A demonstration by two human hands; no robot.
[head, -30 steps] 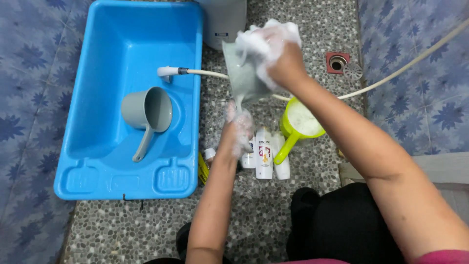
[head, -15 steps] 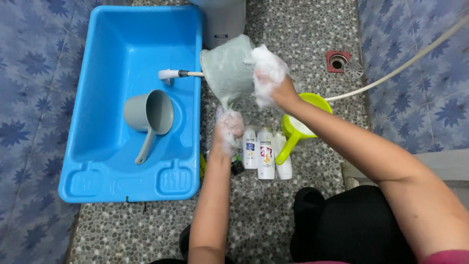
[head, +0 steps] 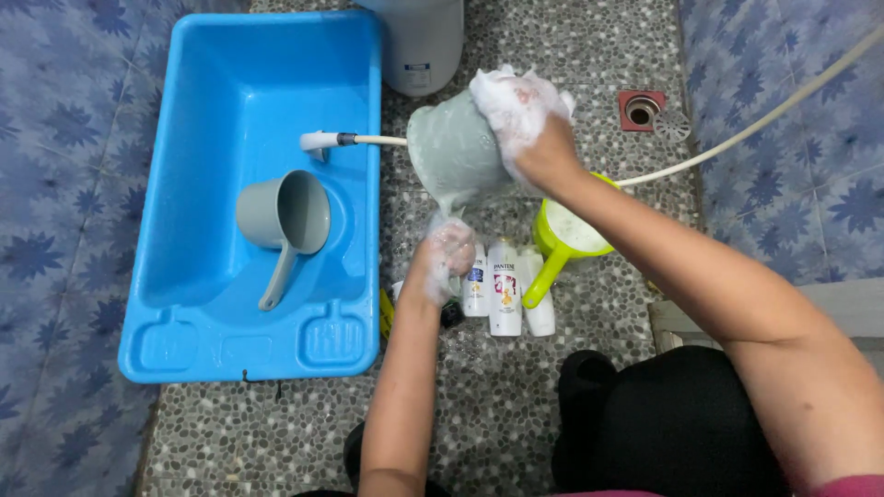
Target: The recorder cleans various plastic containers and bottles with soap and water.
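A pale grey-green plastic scoop hangs tilted over the pebble floor, its mouth toward the right. My left hand, covered in suds, grips the scoop's handle from below. My right hand presses a foamy white wad onto the scoop's rim; whether it is a sponge or a cloth I cannot tell. Foam hides the fingers of both hands.
A blue tub on the left holds a grey scoop, with a hose nozzle over its edge. Three white bottles and a lime-green scoop stand below my hands. A floor drain and a white container lie beyond.
The grey-green scoop has swung left and turned its mouth to the right. My right hand has shifted with the foam along its rim. My left hand has stayed on the handle.
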